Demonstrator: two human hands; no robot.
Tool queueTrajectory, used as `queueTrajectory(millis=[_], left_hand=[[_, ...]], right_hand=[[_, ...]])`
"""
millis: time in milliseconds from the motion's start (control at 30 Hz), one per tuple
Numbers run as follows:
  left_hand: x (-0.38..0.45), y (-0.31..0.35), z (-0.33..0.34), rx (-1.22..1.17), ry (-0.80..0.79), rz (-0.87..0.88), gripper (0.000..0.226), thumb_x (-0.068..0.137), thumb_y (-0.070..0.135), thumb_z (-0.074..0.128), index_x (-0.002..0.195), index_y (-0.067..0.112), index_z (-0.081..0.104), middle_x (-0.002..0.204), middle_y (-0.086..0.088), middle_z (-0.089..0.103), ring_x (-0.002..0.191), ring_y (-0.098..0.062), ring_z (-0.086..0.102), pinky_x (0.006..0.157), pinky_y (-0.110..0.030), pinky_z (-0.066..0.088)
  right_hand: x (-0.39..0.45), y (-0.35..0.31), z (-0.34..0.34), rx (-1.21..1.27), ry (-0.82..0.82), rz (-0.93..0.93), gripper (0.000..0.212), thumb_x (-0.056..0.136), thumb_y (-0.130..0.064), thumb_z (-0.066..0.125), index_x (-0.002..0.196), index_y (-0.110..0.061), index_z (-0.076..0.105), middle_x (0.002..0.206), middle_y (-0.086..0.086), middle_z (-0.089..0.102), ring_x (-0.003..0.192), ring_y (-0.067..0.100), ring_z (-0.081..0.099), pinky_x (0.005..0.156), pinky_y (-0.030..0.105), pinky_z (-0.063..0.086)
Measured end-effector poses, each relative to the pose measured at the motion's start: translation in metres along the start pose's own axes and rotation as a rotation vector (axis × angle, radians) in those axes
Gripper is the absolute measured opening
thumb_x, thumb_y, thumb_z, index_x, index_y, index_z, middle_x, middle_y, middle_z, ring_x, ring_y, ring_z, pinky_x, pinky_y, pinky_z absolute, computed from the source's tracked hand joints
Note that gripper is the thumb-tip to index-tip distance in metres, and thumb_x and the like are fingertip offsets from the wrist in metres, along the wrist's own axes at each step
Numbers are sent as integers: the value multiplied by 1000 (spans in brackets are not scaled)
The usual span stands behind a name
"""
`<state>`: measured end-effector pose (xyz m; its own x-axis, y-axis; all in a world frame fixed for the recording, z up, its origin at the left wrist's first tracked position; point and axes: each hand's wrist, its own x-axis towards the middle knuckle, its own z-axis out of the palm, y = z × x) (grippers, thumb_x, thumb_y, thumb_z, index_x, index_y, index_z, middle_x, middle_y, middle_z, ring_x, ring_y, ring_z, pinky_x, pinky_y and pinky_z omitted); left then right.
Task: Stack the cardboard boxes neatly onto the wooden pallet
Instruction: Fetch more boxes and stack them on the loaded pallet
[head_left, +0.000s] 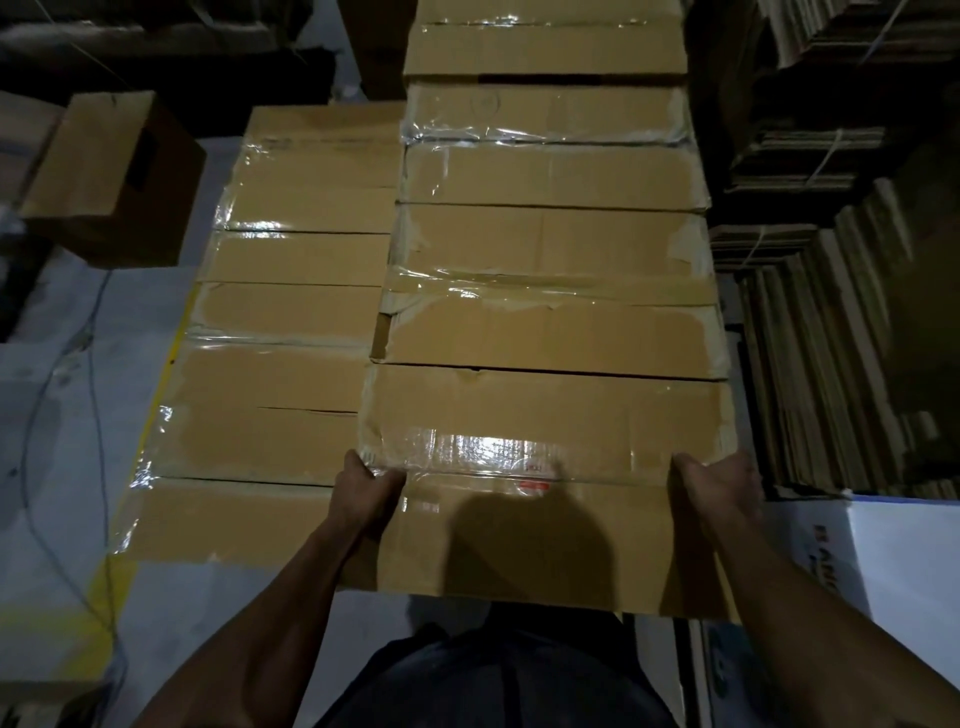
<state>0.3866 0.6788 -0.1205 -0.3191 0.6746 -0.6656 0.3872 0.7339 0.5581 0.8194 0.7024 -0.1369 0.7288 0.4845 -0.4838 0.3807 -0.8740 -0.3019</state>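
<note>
A taped brown cardboard box (545, 415) is nearest to me, at the front of the taller right-hand stack. My left hand (366, 488) grips its near left corner and my right hand (719, 488) grips its near right corner, fingers curled over the top edge. Behind it, several taped boxes (550, 249) run in a row away from me. A lower row of boxes (291, 312) lies to the left. The wooden pallet is hidden under the boxes.
A loose brown box (109, 161) stands on the floor at the far left. Bundles of flat cardboard (831, 322) are stacked along the right. A white printed carton (893, 551) sits at my right. Yellow floor tape (150, 436) and a thin cable (93, 332) run along the left.
</note>
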Motion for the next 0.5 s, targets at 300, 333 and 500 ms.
queueTrajectory(millis=[300,333,500], left_hand=[[3,3,6,14,-4,-40,70,79,43,72,130,14,35,114,-7,56,101,-32,60,91,-52,54],[10,0,5,0,-8,-52,71,78,48,71,129,13,37,115,-7,57,101,-31,61,90,-52,54],[32,34,4,-28,63,-31,67,83,57,65,124,7,46,115,-7,59,103,-29,61,89,-45,54]], right_hand=[[3,-3,0,-24,-8,13,93,76,-46,73,148,-8,28,145,23,43,128,43,45,106,56,39],[2,-4,0,-24,-5,11,93,77,-46,72,149,-9,26,146,22,42,129,43,43,107,56,37],[16,-30,4,20,42,-51,92,82,-52,65,152,-12,22,149,21,39,131,44,42,108,58,36]])
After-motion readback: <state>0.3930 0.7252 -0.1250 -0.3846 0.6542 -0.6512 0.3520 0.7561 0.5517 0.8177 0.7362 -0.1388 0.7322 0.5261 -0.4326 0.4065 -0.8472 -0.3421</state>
